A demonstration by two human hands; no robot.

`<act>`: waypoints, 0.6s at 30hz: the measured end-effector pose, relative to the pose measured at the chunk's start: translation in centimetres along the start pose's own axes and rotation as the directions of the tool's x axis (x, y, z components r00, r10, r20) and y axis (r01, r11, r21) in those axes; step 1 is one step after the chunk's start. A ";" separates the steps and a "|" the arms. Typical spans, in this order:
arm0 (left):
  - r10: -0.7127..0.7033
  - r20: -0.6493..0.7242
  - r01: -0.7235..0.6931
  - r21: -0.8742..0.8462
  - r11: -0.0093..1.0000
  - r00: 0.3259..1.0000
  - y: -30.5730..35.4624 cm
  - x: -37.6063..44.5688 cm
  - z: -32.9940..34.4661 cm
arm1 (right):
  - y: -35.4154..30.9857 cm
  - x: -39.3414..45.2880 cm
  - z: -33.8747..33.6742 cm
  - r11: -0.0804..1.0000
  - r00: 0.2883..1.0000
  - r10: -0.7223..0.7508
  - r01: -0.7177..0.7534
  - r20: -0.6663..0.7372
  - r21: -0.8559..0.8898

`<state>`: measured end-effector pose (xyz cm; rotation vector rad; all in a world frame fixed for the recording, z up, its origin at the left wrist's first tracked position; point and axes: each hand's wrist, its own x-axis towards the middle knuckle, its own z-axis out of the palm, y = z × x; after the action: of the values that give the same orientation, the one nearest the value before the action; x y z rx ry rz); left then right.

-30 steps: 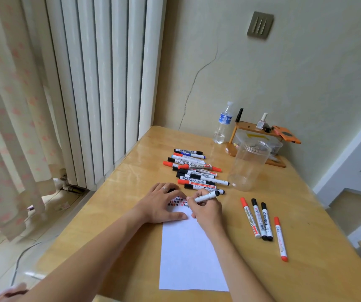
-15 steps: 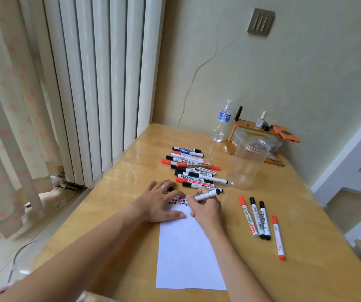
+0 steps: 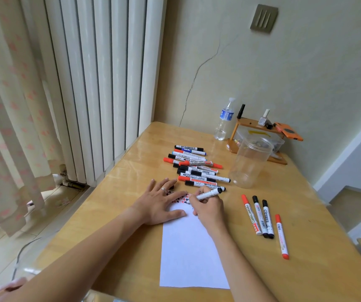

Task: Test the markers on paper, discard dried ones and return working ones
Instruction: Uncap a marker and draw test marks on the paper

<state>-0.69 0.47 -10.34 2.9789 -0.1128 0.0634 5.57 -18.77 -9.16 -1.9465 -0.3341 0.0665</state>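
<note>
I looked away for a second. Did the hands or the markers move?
Hardly anything changed. The right hand still grips the black-capped marker with its tip on the paper; nothing was picked up or let go. The left hand stays flat on the paper. The marker pile, the four markers and the jar stayed put.

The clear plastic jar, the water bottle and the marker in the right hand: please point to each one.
clear plastic jar (image 3: 249, 164), head view, on its side wall.
water bottle (image 3: 224, 123), head view, on its body.
marker (image 3: 208, 194), head view, on its white barrel.
</note>
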 end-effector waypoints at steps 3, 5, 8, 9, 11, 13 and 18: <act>0.003 -0.009 -0.003 -0.011 1.000 1.000 0.0 0.0 0.0 | 0.1 0.1 0.0 1.000 1.000 -0.005 0.006 -0.005 0.013; 0.005 -0.010 -0.005 -0.020 1.000 1.000 0.0 0.1 0.0 | 0.3 0.2 0.1 1.000 1.000 -0.010 0.011 -0.012 0.022; 0.011 -0.020 -0.011 -0.036 0.999 1.000 -0.1 0.0 0.0 | 0.4 0.2 0.1 1.000 1.000 -0.023 0.023 -0.009 0.016; 0.010 -0.029 -0.012 -0.045 0.999 1.000 -0.1 0.0 0.0 | 0.4 0.2 0.1 1.000 1.000 -0.028 0.028 -0.008 0.013; 0.000 -0.059 -0.005 -0.089 0.996 0.998 -0.1 -0.1 0.1 | 0.4 0.2 0.1 0.999 0.999 -0.038 0.038 -0.010 0.019; -0.017 -0.120 -0.002 -0.157 0.988 0.993 -0.1 -0.1 0.1 | 0.4 0.2 0.1 0.998 0.999 -0.041 0.042 -0.014 0.041; -0.077 -0.363 0.012 -0.180 0.984 0.929 -0.3 -0.1 0.4 | 0.4 0.2 0.1 0.983 1.000 -0.011 0.014 -0.018 0.183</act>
<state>-0.71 0.75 -10.77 2.7346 -0.0030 0.5739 5.80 -18.75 -9.55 -1.7613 -0.3181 0.0704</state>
